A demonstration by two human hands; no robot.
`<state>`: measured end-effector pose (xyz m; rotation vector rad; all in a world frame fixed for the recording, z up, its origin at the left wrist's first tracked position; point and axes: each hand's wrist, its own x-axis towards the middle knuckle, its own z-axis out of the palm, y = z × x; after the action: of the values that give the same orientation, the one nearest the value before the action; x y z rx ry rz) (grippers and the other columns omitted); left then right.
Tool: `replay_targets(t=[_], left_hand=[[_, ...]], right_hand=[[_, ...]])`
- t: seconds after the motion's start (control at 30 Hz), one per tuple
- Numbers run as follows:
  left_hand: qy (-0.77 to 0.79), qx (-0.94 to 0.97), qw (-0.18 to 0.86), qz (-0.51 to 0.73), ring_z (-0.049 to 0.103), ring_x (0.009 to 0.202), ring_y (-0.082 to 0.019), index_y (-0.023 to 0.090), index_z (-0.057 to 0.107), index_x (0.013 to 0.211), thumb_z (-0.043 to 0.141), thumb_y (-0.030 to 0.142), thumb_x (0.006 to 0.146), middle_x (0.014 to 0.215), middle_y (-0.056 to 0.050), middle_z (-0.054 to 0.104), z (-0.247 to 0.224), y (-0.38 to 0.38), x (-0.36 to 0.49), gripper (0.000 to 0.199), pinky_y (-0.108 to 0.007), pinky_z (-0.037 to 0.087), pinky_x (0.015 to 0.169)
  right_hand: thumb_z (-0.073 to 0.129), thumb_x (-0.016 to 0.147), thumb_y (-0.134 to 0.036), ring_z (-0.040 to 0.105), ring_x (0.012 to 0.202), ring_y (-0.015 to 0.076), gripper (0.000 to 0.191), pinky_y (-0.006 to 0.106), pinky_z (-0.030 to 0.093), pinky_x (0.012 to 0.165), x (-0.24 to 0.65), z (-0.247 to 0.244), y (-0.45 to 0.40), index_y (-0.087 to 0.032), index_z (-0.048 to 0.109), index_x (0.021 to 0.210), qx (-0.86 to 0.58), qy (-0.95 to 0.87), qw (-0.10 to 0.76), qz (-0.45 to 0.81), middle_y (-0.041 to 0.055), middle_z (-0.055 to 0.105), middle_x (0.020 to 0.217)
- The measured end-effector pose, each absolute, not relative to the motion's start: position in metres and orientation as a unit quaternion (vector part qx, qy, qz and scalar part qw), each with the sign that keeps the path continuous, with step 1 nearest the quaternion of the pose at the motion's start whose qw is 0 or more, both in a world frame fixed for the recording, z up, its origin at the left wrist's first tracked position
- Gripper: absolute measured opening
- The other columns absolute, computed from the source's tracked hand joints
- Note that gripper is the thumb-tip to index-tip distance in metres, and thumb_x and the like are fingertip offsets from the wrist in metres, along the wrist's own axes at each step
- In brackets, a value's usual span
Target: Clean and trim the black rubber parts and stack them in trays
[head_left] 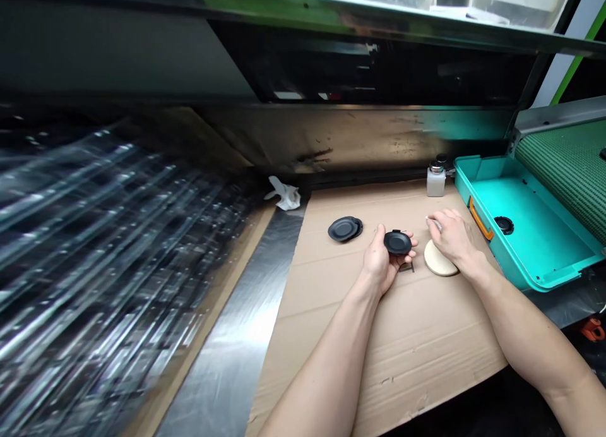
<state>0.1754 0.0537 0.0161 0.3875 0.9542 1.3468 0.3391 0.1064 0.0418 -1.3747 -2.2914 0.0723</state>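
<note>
My left hand (377, 263) grips a round black plastic lid (398, 242) with a small tab at its top edge, fingers beneath and thumb at its side. My right hand (453, 235) is closed in a pinch around a small whitish thing (434, 223), mostly hidden by the fingers. Partly under that hand, a round cream-coloured pad (438, 260) lies on the cardboard sheet (331, 317). Left of my hands, more round black lids (343, 229) rest overlapping on the cardboard. A small dark flat piece (407, 268) shows just below my left hand.
A teal bin (530, 216) with an orange handle stands at right, a black ring-shaped part (504, 225) inside. Behind are a whitish bottle (436, 180) and crumpled white tissue (285, 194). Clear-plastic-wrapped rows (95, 254) fill the left, blurred. A green conveyor belt (568, 159) runs at far right.
</note>
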Motion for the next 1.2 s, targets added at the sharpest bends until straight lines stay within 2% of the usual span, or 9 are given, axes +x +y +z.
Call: replay_targets(t=[0.1, 0.2, 0.3, 0.4, 0.57, 0.67, 0.77, 0.93, 1.2], left_hand=[[0.377, 0.132, 0.671, 0.625, 0.062, 0.054, -0.015, 0.006, 0.065, 0.098, 0.027, 0.052, 0.102, 0.081, -0.016, 0.071, 0.018, 0.056, 0.166, 0.060, -0.024, 0.049, 0.047], [0.348, 0.115, 0.664, 0.652, 0.066, 0.063, -0.017, 0.010, 0.064, 0.107, 0.031, 0.049, 0.102, 0.093, -0.016, 0.072, 0.018, 0.058, 0.159, 0.052, -0.026, 0.053, 0.053], [0.329, 0.119, 0.662, 0.663, 0.070, 0.076, -0.020, 0.014, 0.062, 0.117, 0.036, 0.038, 0.101, 0.106, -0.016, 0.072, 0.018, 0.058, 0.156, 0.039, -0.030, 0.057, 0.061], [0.317, 0.131, 0.666, 0.663, 0.072, 0.087, -0.024, 0.015, 0.059, 0.124, 0.040, 0.032, 0.099, 0.113, -0.017, 0.071, 0.015, 0.058, 0.158, 0.035, -0.033, 0.058, 0.067], [0.307, 0.121, 0.679, 0.656, 0.070, 0.100, -0.024, 0.015, 0.064, 0.119, 0.041, 0.031, 0.101, 0.114, -0.014, 0.072, 0.009, 0.059, 0.171, 0.034, -0.041, 0.058, 0.089], [0.312, 0.103, 0.696, 0.639, 0.068, 0.110, -0.026, 0.013, 0.066, 0.112, 0.039, 0.036, 0.102, 0.114, -0.015, 0.072, 0.007, 0.059, 0.174, 0.037, -0.043, 0.053, 0.100], [0.323, 0.104, 0.678, 0.652, 0.067, 0.113, -0.025, 0.011, 0.066, 0.109, 0.036, 0.032, 0.104, 0.115, -0.016, 0.072, 0.007, 0.059, 0.172, 0.037, -0.042, 0.052, 0.103], [0.344, 0.116, 0.677, 0.640, 0.068, 0.112, -0.029, 0.008, 0.064, 0.110, 0.035, 0.031, 0.104, 0.122, -0.021, 0.069, 0.008, 0.060, 0.166, 0.037, -0.045, 0.056, 0.094], [0.284, 0.097, 0.688, 0.660, 0.067, 0.114, -0.035, 0.006, 0.064, 0.115, 0.039, 0.029, 0.098, 0.128, -0.024, 0.066, 0.018, 0.052, 0.152, 0.038, -0.042, 0.060, 0.080]], right_hand=[[0.054, 0.097, -0.043, 0.052, 0.118, 0.0339, 0.033, 0.045, 0.041, 0.096, 0.347, 0.060, 0.096, -0.019, 0.066, 0.116, -0.561, -0.806, 0.185, -0.027, 0.0187, 0.061, 0.124], [0.070, 0.081, -0.057, 0.060, 0.104, 0.0335, 0.046, 0.041, 0.045, 0.083, 0.350, 0.072, 0.081, -0.022, 0.066, 0.112, -0.548, -0.833, 0.053, 0.055, 0.0153, 0.067, 0.112], [0.079, 0.073, -0.045, 0.065, 0.092, 0.0294, 0.042, 0.036, 0.045, 0.076, 0.351, 0.072, 0.078, -0.024, 0.067, 0.106, -0.503, -0.856, -0.016, 0.116, 0.0110, 0.070, 0.101], [0.064, 0.087, -0.032, 0.064, 0.098, 0.0275, 0.023, 0.035, 0.044, 0.082, 0.345, 0.062, 0.085, -0.021, 0.066, 0.107, -0.486, -0.865, 0.077, 0.096, 0.0109, 0.069, 0.102], [0.059, 0.094, -0.034, 0.058, 0.102, 0.0225, 0.029, 0.033, 0.043, 0.091, 0.319, 0.035, 0.081, -0.021, 0.064, 0.119, -0.438, -0.857, 0.245, 0.119, 0.0087, 0.063, 0.109], [0.060, 0.094, -0.033, 0.054, 0.105, 0.0216, 0.023, 0.032, 0.043, 0.091, 0.305, 0.027, 0.071, -0.024, 0.067, 0.114, -0.361, -0.895, 0.232, 0.124, 0.0072, 0.061, 0.114], [0.054, 0.097, -0.030, 0.051, 0.109, 0.0252, 0.024, 0.036, 0.042, 0.093, 0.306, 0.027, 0.074, -0.023, 0.067, 0.115, -0.425, -0.878, 0.209, 0.067, 0.0105, 0.060, 0.117], [0.049, 0.099, -0.032, 0.052, 0.108, 0.0278, 0.027, 0.040, 0.040, 0.095, 0.324, 0.025, 0.091, -0.019, 0.067, 0.114, -0.530, -0.830, 0.171, 0.021, 0.0143, 0.061, 0.113], [0.052, 0.097, -0.037, 0.054, 0.107, 0.0260, 0.025, 0.038, 0.040, 0.097, 0.323, 0.015, 0.092, -0.022, 0.067, 0.110, -0.496, -0.852, 0.163, 0.040, 0.0106, 0.063, 0.108]])
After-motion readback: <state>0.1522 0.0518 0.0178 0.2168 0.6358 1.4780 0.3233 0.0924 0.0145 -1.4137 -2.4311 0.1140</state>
